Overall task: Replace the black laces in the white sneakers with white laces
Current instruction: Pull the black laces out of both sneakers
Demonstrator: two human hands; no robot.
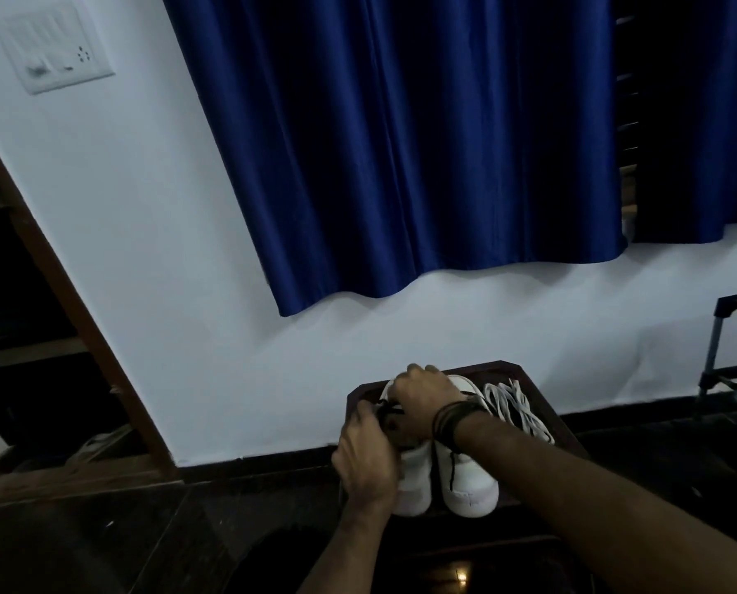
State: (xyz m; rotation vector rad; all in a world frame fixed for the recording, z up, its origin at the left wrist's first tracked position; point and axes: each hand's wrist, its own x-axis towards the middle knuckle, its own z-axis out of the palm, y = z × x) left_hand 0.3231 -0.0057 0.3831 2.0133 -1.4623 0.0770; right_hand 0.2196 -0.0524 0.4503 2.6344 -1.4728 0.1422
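black lace (387,408) on the left sneaker (414,473) on the bench (525,379): my left hand (364,458) is pinching it, right hand (422,405) is gripping the shoe. next, i think, pulling it out; white laces (517,407) are waiting beside.

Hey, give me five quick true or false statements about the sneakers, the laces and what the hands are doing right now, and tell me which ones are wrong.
1. Both hands are on the left sneaker. True: the left hand and right hand meet over its black lace.
2. The white laces are already threaded into a sneaker. False: they lie loose on the dark table, to the right of the right sneaker.
3. The two sneakers stand side by side. True.
4. The curtain behind is red. False: it is blue.
5. The right wrist is bare. False: dark bands wrap it.
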